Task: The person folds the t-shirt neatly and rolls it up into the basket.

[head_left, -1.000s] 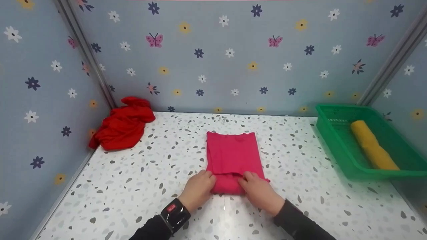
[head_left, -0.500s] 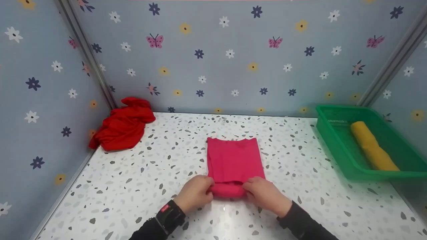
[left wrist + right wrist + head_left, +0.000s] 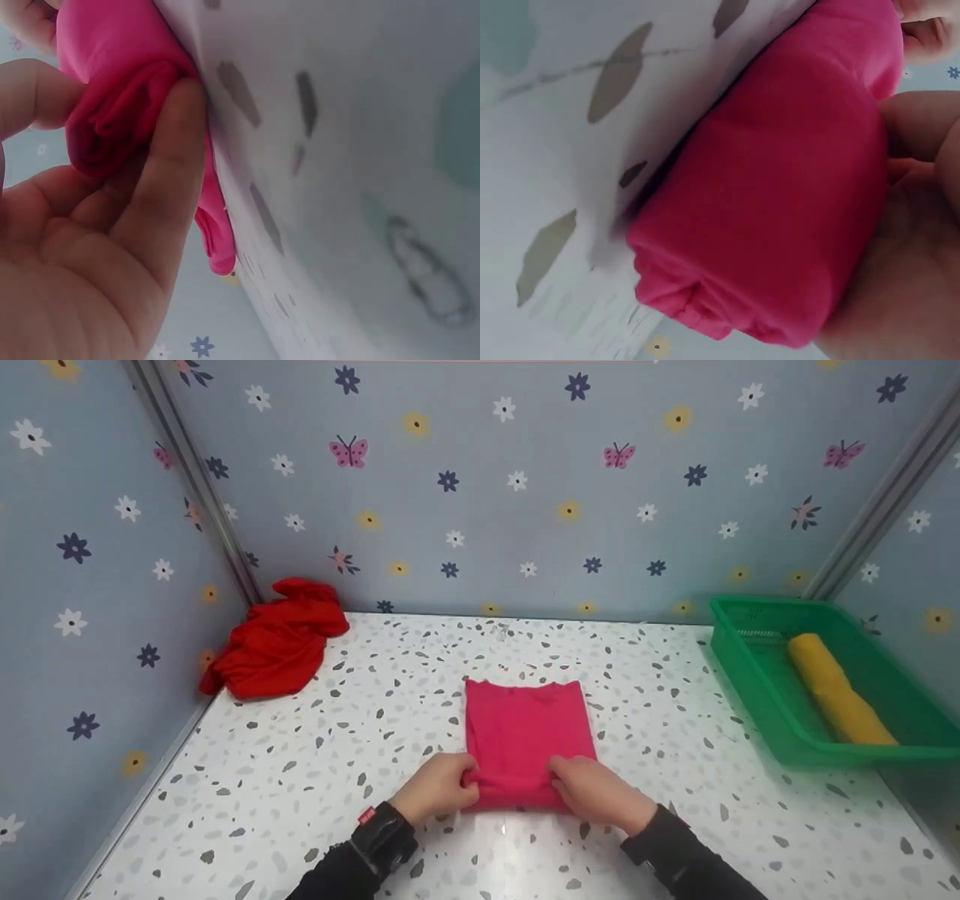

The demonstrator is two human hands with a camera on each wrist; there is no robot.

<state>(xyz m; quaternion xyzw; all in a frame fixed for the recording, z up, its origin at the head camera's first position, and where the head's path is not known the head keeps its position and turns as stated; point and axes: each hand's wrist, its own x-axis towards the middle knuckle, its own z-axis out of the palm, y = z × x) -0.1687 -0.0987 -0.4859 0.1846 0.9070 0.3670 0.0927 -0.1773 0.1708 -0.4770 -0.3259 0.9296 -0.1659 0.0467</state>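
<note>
A pink cloth garment (image 3: 529,727) lies folded flat on the speckled table, its near end rolled up. My left hand (image 3: 437,789) grips the left end of that roll; in the left wrist view its thumb and fingers close around the coiled layers (image 3: 112,124). At the other end of the roll, my right hand (image 3: 600,791) holds on with curled fingers. Seen from the right wrist, the roll (image 3: 772,172) looks thick and smooth, and the right palm lies against it. The fingertips under the roll are partly hidden.
A crumpled red cloth (image 3: 281,645) lies in the back left corner. To the right stands a green plastic basket (image 3: 772,720) with a yellow rolled cloth (image 3: 840,690) in it. Flower-patterned walls (image 3: 510,540) enclose the table (image 3: 360,825) on three sides.
The pink garment's flat part has slid toward the person and its far edge is nearer. The rolled end has turned over further, and both hands have shifted slightly closer to the person.
</note>
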